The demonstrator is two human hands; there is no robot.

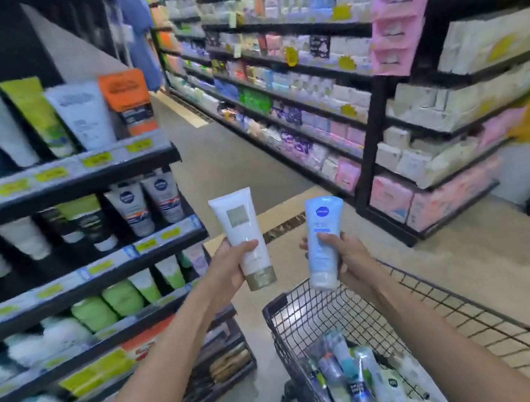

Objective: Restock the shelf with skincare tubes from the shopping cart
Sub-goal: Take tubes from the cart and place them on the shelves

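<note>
My left hand grips a white tube with a gold cap, held upright with the cap down. My right hand grips a light blue tube with a white cap, also cap down. Both tubes are raised above the front end of the black wire shopping cart. Several more tubes lie in the cart's basket. The skincare shelf stands to my left, its tiers holding rows of tubes.
Another black shelving unit full of boxed products runs along the right of the aisle. A pink hanging display is at its end. The aisle floor stretches ahead between the shelves. Yellow price tags line the shelf edges.
</note>
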